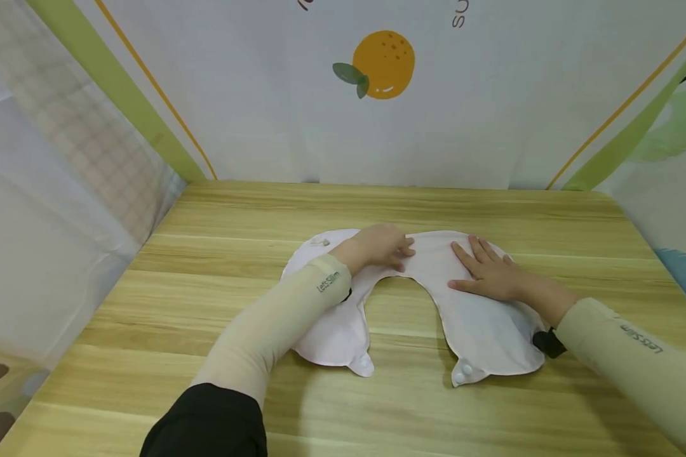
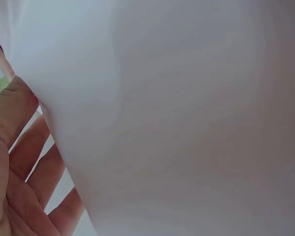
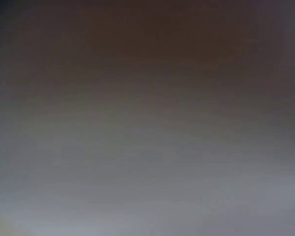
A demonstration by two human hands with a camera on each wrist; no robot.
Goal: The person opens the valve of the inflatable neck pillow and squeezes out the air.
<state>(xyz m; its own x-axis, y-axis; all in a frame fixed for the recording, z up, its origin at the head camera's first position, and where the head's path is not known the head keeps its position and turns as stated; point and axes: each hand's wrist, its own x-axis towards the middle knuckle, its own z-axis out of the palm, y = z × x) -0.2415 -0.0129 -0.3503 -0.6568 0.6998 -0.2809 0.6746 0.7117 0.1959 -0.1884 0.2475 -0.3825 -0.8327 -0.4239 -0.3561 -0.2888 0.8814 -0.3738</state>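
On the table (image 1: 206, 273), the cloth (image 1: 337, 333) lies long axis left to right, its two tabs (image 1: 363, 364) pointing at me, my left hand (image 1: 380, 245) touching its middle with loosely bent fingers, my right hand (image 1: 494, 274) splayed flat on its right half.

A pale cream fabric sleeve (image 1: 286, 317) with dark "Let's Slim" lettering (image 1: 328, 282), worn on the left, meets a black cloth sleeve (image 1: 211, 419); a matching cream, lettered sleeve (image 1: 623, 352) is worn on the right, a small black piece (image 1: 549, 343) showing at its wrist end
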